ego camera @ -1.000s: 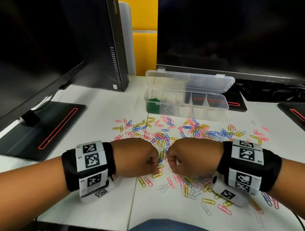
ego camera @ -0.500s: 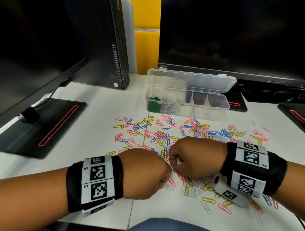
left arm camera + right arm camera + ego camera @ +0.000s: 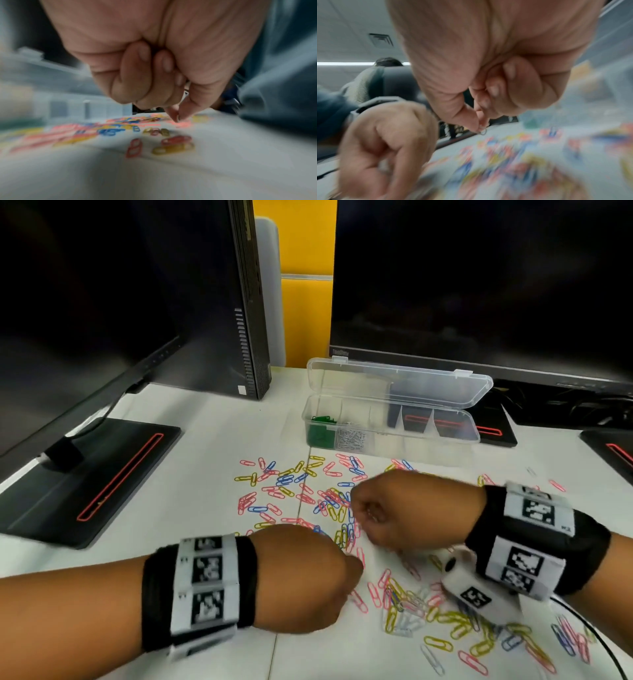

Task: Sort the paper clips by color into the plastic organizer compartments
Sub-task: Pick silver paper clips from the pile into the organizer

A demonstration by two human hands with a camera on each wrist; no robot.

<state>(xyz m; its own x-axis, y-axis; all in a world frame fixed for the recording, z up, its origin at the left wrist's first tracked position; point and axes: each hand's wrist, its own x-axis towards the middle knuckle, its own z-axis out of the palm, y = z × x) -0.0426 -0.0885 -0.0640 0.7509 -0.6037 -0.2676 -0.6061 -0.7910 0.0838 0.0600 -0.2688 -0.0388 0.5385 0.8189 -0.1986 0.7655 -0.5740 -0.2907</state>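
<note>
The right hand point(image 3: 407, 511) is fisted above the scattered paper clips point(image 3: 291, 491) mid-counter, its thumb-and-forefinger grip pinching a silver clip point(image 3: 482, 131). The left hand point(image 3: 301, 577), nearer the front edge, has fingers curled, thumb and forefinger tips meeting just above pink clips; whether they hold anything I cannot tell. The plastic organizer point(image 3: 390, 422) sits open toward the counter's back edge.

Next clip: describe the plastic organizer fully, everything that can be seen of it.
The plastic organizer is a long, clear, shallow box on the white desk, just beyond the loose paper clips and in front of the right monitor. Its hinged lid stands open, tilted back, with two latch tabs on its edge. Thin dividers split it into compartments. The leftmost holds green clips, the next one silver clips; the others look empty. Neither hand touches it.
</note>
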